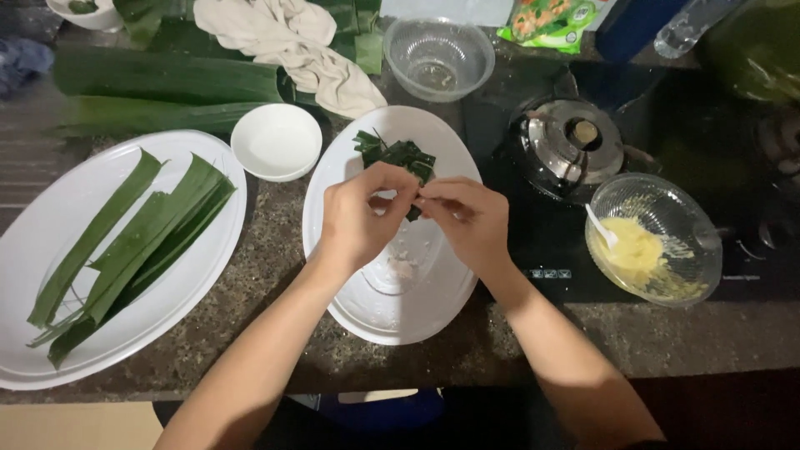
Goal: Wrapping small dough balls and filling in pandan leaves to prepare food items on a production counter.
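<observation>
- A small folded piece of green leaf (414,210) is pinched between the fingertips of the left hand (360,218) and the right hand (467,218); both hands are closed on it, fingertips meeting above the middle of the white oval plate (350,292).
- The leaf piece is held directly between the two grips, so neither hand is clearly nearer; only a short dark end is seen hanging below the fingers, and its long axis cannot be told for sure.
- Just beyond the fingertips, on the far half of the same plate, a small heap of folded leaf parcels (398,153) is seen, dark green, glossy and angular.
- A pale, moist smear is visible on the plate's centre, beneath the hands.
- To the left, long flat leaf strips (137,242) are laid lengthwise and slantwise on a large white oval platter (50,217); they are smooth, ribbed along their length and taper to points.
- A small empty white bowl (276,141) is set between the platter and the plate, near both.
- To the right, a clear glass bowl (700,250) of soft yellow paste is seen with a white spoon (602,227) resting in it, well apart from the hands.
- Farther off, an empty clear bowl (438,57), a crumpled beige cloth (292,46) and broad uncut leaves (167,79) are laid on the speckled stone counter (275,250).
</observation>
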